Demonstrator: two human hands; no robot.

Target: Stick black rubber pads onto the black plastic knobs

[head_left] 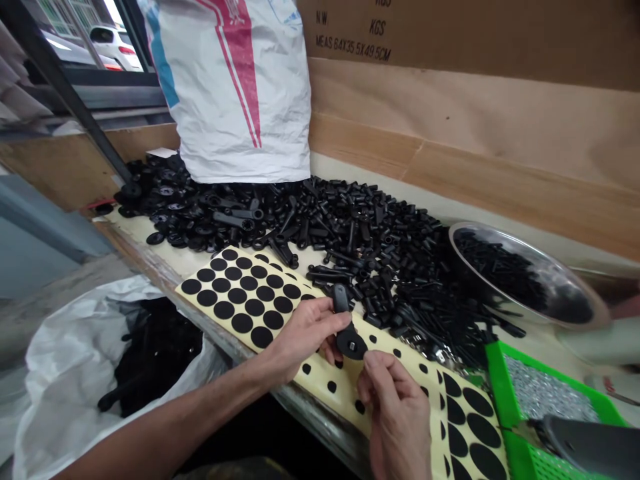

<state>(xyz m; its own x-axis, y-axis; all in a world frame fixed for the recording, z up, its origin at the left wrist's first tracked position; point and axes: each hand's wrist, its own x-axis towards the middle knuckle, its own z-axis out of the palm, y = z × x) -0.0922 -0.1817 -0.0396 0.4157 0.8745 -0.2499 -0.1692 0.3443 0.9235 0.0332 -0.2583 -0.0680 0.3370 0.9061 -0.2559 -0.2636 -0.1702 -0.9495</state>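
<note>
My left hand (305, 330) is closed on a small black plastic part (346, 327), a lever with a round head, held just above the sticker sheets. My right hand (395, 407) is below it, its fingers pinched together near the part's round head; what they hold, if anything, is too small to see. Under both hands lie yellow backing sheets with black round stickers (240, 293). Another sheet (470, 427) lies to the right.
A big pile of black plastic parts (350, 233) covers the bench behind. A metal bowl of black pieces (525, 277) stands at the right, a green tray of silver screws (545, 397) beside a power tool (585, 443). A white sack (235, 87) stands behind; a bag of black parts (145, 353) sits at the left.
</note>
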